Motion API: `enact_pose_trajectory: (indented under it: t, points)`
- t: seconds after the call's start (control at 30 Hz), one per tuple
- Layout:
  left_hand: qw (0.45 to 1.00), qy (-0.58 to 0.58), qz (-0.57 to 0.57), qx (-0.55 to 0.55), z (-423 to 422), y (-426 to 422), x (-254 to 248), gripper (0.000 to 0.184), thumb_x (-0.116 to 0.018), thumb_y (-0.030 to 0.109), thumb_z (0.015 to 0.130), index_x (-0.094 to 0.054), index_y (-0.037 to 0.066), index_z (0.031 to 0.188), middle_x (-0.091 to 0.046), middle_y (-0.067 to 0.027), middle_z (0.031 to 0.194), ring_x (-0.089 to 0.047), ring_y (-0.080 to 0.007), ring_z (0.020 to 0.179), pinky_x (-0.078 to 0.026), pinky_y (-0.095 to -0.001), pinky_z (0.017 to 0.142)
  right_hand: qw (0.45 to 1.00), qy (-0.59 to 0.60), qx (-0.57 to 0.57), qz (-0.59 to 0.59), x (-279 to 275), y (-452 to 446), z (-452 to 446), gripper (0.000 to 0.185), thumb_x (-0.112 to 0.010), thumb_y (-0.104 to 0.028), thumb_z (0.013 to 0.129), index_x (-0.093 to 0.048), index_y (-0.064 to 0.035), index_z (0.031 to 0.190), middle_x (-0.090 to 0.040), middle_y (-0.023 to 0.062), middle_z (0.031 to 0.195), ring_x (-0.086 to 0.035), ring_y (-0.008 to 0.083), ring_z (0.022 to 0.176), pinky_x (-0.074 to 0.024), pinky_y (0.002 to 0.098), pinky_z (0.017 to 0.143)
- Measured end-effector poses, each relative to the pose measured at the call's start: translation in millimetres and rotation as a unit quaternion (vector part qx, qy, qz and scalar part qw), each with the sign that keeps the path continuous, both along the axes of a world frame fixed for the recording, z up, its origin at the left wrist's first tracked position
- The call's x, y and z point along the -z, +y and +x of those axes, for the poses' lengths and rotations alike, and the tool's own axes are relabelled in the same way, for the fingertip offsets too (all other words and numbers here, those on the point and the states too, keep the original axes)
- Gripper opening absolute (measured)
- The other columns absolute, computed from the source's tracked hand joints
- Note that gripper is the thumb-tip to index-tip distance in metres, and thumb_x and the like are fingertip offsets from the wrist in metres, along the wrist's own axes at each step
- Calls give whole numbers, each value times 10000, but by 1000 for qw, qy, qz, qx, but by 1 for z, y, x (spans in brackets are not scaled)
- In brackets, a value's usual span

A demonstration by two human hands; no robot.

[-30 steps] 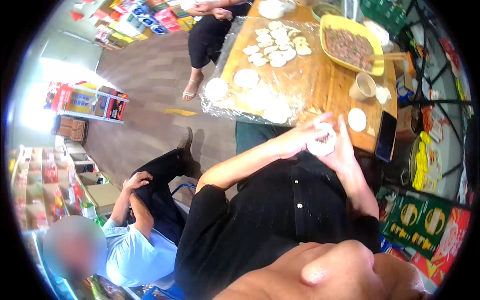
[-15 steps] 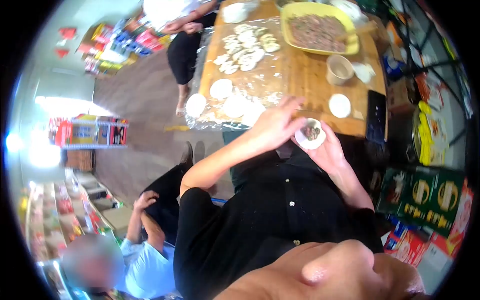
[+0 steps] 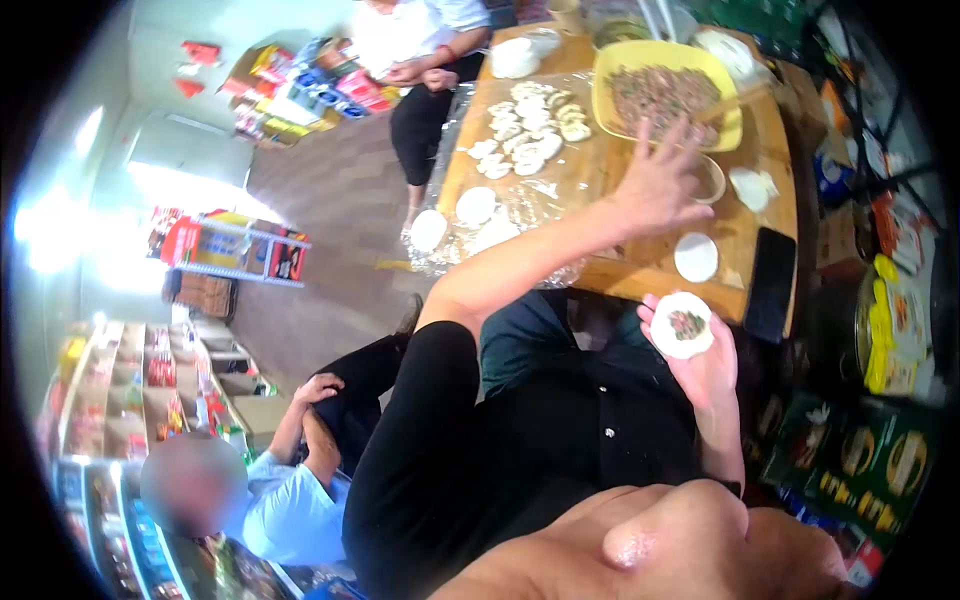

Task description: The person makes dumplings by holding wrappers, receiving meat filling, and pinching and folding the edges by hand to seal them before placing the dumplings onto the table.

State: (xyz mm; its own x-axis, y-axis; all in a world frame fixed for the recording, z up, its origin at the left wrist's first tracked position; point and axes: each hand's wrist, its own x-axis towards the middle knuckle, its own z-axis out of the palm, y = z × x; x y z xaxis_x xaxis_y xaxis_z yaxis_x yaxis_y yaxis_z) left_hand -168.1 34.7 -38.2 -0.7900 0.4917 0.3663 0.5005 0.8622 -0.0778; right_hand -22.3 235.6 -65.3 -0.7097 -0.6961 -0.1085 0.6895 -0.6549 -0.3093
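Note:
My left hand (image 3: pixel 662 182), its fingers spread and slightly blurred, reaches over a small cup (image 3: pixel 711 180) toward the yellow bowl (image 3: pixel 738 130) of minced filling (image 3: pixel 665 95). I see nothing held in it. My right hand (image 3: pixel 715 375) is palm up near the table's front edge, holding a round dumpling wrapper (image 3: pixel 668 338) with a small mound of filling (image 3: pixel 687 324) in its middle. The wrapper lies flat and unfolded. Another plain wrapper (image 3: pixel 696 258) rests on the table just beyond that hand.
Several folded dumplings (image 3: pixel 530 130) lie on plastic film at the table's left, with loose wrappers (image 3: pixel 475 206) closer to me. A black phone (image 3: pixel 770 285) is at the right edge. One person sits across the table (image 3: pixel 400 70), another behind on the left (image 3: pixel 290 500).
My left hand has left the filled wrapper and moved forward and right toward the bowl. My right hand still holds the wrapper, now lower and farther right as the view has shifted.

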Motion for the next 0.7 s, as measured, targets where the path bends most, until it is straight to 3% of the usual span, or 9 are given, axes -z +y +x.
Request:
enact_pose_trajectory:
  t: [0.17,0.23,0.3,0.37,0.47,0.57,0.7]
  points:
    - [998,-36,-42,-9,-6,-1,0,615,-380,666,902,-715,174,1056,-320,-154,1520,-110,-385,1459,5,-693,1107,1000,-14,12,4,-6,3,-9,591,-383,-396,987,-384,49,1376,-350,319,1448,-386,449,1331,-317,505,1124]
    - [998,8,-63,-29,-13,2,9,618,-389,674,893,-704,182,1095,-329,-166,1509,-116,-391,1456,-1,-684,1113,999,8,23,24,-6,5,-12,636,-318,-440,1005,-353,52,1406,-354,290,1461,-393,421,1336,-323,490,1123]
    - [997,70,35,8,-15,-2,18,522,-524,585,866,-683,166,1134,-372,-183,1470,-220,-414,1415,-99,-682,1099,997,33,35,55,-8,4,-18,672,-257,-475,1013,-326,50,1426,-366,274,1461,-404,393,1337,-330,471,1122]
    - [986,45,151,52,-11,-8,8,402,-622,434,846,-682,120,1090,-425,-180,1426,-328,-414,1343,-204,-629,1093,999,13,40,28,-9,6,-25,673,-194,-472,1024,-310,49,1434,-395,267,1444,-422,379,1327,-338,453,1119]
    - [963,4,265,43,14,-17,-14,345,-576,317,896,-663,144,1181,-488,-173,1377,-340,-411,1333,-245,-535,1110,997,35,40,59,-28,4,-33,647,-145,-444,1036,-314,42,1429,-426,279,1413,-454,385,1300,-354,441,1111]
    - [925,-99,349,113,49,-32,-36,360,-505,323,943,-665,128,1200,-437,-189,1432,-328,-376,1363,-238,-501,1126,997,45,33,60,-30,0,-38,645,-137,-454,1037,-338,31,1412,-432,290,1402,-478,374,1282,-373,436,1101]
    - [933,-108,304,159,84,-40,-44,387,-492,377,941,-686,129,1166,-421,-178,1447,-318,-370,1371,-244,-496,1122,995,79,16,62,-29,-13,-38,625,-191,-468,1038,-354,16,1399,-475,234,1375,-494,318,1275,-383,432,1098]
